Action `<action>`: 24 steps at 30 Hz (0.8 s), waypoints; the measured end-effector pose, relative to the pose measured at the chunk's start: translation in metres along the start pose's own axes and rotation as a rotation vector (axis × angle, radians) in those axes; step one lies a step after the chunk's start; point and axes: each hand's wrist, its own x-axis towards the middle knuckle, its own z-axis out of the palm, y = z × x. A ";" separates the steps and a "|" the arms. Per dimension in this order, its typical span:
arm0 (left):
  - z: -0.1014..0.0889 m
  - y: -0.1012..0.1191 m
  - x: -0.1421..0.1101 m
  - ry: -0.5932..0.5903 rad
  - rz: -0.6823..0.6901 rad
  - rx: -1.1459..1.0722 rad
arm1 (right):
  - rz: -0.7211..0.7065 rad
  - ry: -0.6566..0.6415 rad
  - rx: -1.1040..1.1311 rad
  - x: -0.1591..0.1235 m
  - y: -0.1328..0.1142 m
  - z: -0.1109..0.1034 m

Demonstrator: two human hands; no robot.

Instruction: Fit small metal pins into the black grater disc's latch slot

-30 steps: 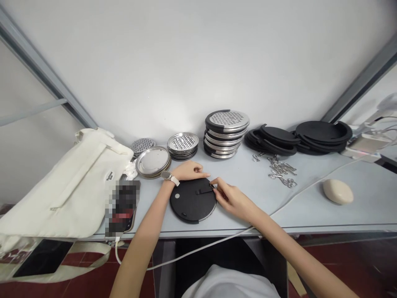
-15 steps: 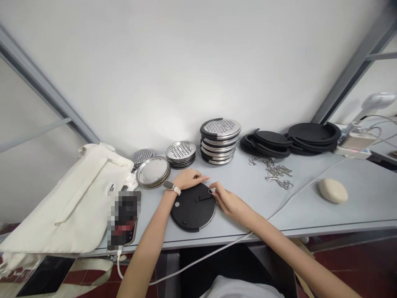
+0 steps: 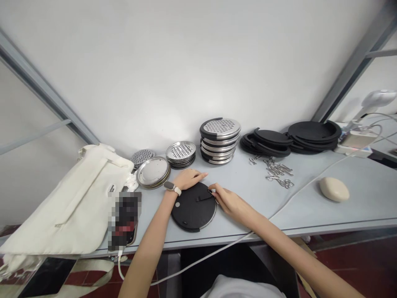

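A round black disc [image 3: 192,213] lies flat near the table's front edge, with a thin silver rim showing at its lower right. Across its upper right runs a short black strap [image 3: 203,198]. My left hand [image 3: 187,179], with a watch on the wrist, rests over the disc's far left edge, fingers stretched out to the right. At the strap's outer end, the fingertips of my right hand [image 3: 225,198] are pinched together on a small metal clasp [image 3: 211,191], mostly hidden by the fingers. Several similar metal clasps [image 3: 279,169] lie in a loose pile to the right.
Behind stand stacked graters with black rims [image 3: 220,140], smaller grater discs [image 3: 180,155] and plain metal discs [image 3: 153,171]. Black round covers [image 3: 313,136] are stacked at back right. A white cable [image 3: 297,192] crosses the table past a beige rounded object [image 3: 334,189]. At left are a white bag [image 3: 71,203] and a phone [image 3: 124,219].
Both hands stay at the disc in nearly the same place. My right fingertips have shifted slightly at the strap's end, and the ring seen there before is now more covered.
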 end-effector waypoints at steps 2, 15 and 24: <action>0.000 0.000 0.000 0.004 -0.009 0.003 | -0.005 -0.002 0.009 0.000 -0.001 0.000; 0.000 0.002 0.000 0.011 -0.018 0.018 | -0.022 0.017 0.024 -0.001 -0.005 -0.003; 0.002 -0.001 0.000 -0.014 -0.034 0.024 | 0.002 0.047 0.056 0.001 -0.006 -0.005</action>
